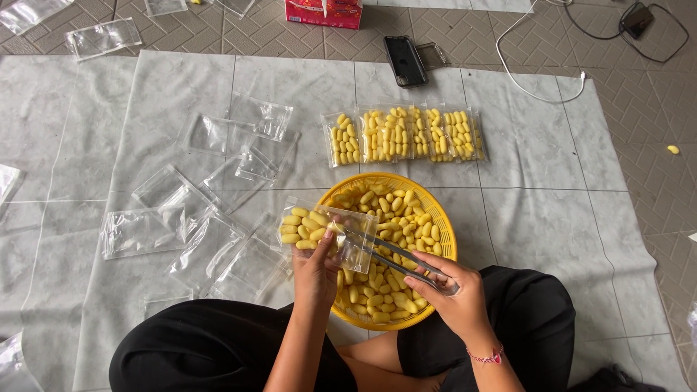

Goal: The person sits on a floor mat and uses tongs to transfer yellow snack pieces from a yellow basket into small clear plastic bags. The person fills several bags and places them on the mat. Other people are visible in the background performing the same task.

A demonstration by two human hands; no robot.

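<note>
Empty pouches [210, 210]: clear flat rectangular bags are being left scattered over the pale sheet [87, 109] at the left, lying at mixed angles, some overlapping
Left hand [316, 268]: a clear pouch [327, 234] is being held up over the basket's left rim, the fingers being curled and pinched around its lower edge
Held pouch: its long axis is lying roughly left to right, the open end pointing right toward the tongs; yellow oval pieces [301, 226] are being kept in a row at its closed left end, each one lying crosswise
Basket [444, 239]: a round yellow woven basket is being kept on the sheet in front of the crossed legs, filled with loose yellow oval pieces
Filled pouches [403, 134]: four clear packs of the yellow pieces are being kept in a row just beyond the basket, standing side by side with long sides touching, the pieces lined up in columns
Tongs [392, 255]: the metal tongs are being held slanted, tips pointing up-left into the pouch mouth
Right hand [450, 290]: the fingers are being pressed together around the tong handles
Red box [324, 11]: a red carton is being cut off by the top edge
Phone [404, 60]: a dark phone is lying face up on the tiled floor
</note>
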